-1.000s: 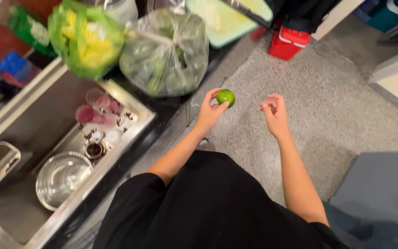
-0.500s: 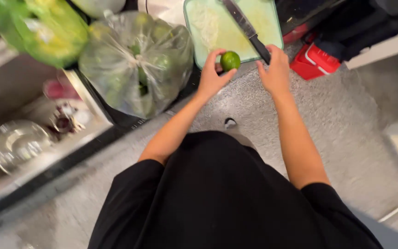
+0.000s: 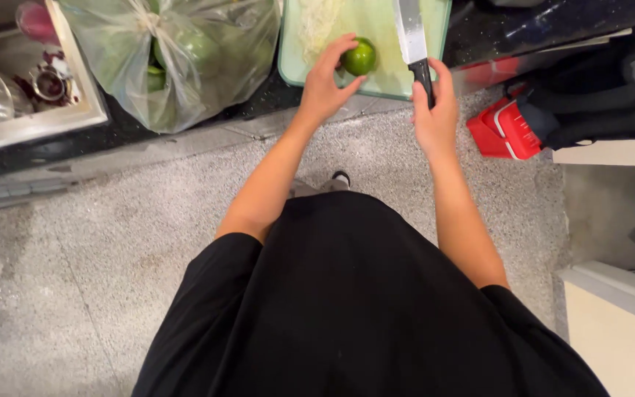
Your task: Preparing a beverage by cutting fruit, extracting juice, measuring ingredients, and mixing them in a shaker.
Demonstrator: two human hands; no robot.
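Observation:
My left hand point(image 3: 325, 81) grips a green lime point(image 3: 360, 57) and rests it on the pale green cutting board point(image 3: 376, 29) at the top of the view. My right hand point(image 3: 435, 110) is closed around the black handle of a kitchen knife point(image 3: 410, 33), whose wide blade lies flat on the board just right of the lime. Some pale shredded scraps lie on the board's left part.
A clear plastic bag of green produce point(image 3: 178, 59) sits on the dark counter left of the board. A steel sink point(image 3: 23, 81) with a bowl and small dishes is at far left. A red box point(image 3: 505, 129) stands on the speckled floor.
The view has shifted right along the counter. My left hand carried the lime onto the cutting board. My right hand took hold of the knife handle.

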